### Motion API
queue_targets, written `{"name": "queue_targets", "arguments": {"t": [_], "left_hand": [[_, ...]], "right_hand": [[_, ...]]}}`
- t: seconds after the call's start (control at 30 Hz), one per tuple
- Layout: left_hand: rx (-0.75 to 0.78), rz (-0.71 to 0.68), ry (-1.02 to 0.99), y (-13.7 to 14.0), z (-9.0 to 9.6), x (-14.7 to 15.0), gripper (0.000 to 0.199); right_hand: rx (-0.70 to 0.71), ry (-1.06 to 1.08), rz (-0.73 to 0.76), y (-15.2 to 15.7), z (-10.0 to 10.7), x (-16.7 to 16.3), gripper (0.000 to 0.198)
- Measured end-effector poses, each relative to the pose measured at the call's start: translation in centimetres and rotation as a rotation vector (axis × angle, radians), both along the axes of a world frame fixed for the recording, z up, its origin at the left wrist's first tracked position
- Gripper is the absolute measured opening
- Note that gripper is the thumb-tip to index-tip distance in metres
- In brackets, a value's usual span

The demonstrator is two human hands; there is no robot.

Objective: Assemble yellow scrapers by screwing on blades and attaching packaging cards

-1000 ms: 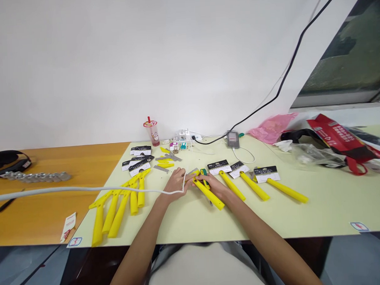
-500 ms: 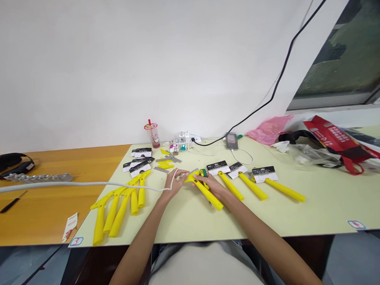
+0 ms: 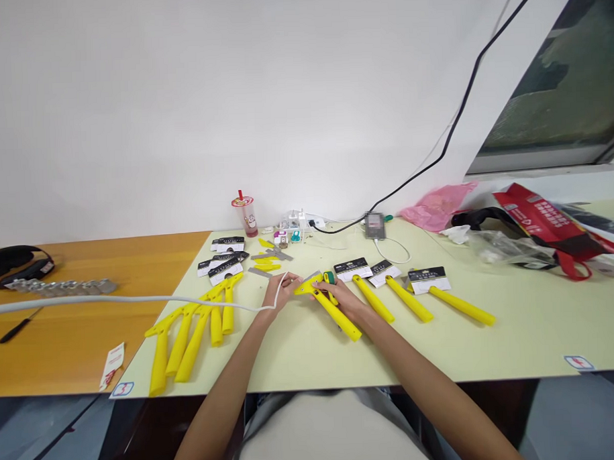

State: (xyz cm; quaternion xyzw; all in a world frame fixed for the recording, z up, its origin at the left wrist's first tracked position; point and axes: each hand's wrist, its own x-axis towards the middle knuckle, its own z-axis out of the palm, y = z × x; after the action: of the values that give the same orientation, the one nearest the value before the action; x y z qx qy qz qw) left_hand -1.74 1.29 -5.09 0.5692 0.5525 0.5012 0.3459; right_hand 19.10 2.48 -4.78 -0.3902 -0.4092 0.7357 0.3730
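In my right hand [image 3: 343, 297] is a yellow scraper [image 3: 335, 315], gripped near its head with the handle slanting down to the right. A grey metal blade [image 3: 311, 279] shows along the head's upper edge. The same hand also has a green-and-black tool end [image 3: 329, 277] against it, perhaps a screwdriver handle. My left hand [image 3: 279, 293] is beside the left tip of the scraper head, fingers pinched together; what they hold, if anything, is too small to tell. Several yellow scraper handles [image 3: 193, 345] lie to the left. Carded yellow scrapers [image 3: 410, 299] lie to the right.
Loose blades and yellow pieces [image 3: 268, 261] lie beyond my left hand, near black-and-white cards [image 3: 225, 266]. A drink cup [image 3: 249, 218] and a power strip [image 3: 294, 222] stand by the wall. A white cable [image 3: 138, 298] crosses the view at left. Bags [image 3: 543, 228] lie at right.
My left hand has drawn slightly left, away from the scraper head, so more of its left tip shows. My right hand keeps its hold on the scraper.
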Motion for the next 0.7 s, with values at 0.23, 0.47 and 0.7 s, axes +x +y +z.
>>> {"name": "queue_targets", "arguments": {"t": [0.23,0.47,0.7], "left_hand": [[-0.078,-0.002,-0.069,-0.04,0.18,-0.01,0.040],[-0.103,0.011,-0.084,-0.04,0.34,-0.16,0.038],[-0.136,-0.019,-0.094,-0.16,0.50,-0.41,0.036]], "right_hand": [[-0.002,0.010,-0.007,0.02,0.07,-0.18,0.032],[-0.002,0.006,-0.009,-0.03,0.13,-0.17,0.034],[0.017,-0.014,-0.007,-0.17,0.39,-0.13,0.035]]}}
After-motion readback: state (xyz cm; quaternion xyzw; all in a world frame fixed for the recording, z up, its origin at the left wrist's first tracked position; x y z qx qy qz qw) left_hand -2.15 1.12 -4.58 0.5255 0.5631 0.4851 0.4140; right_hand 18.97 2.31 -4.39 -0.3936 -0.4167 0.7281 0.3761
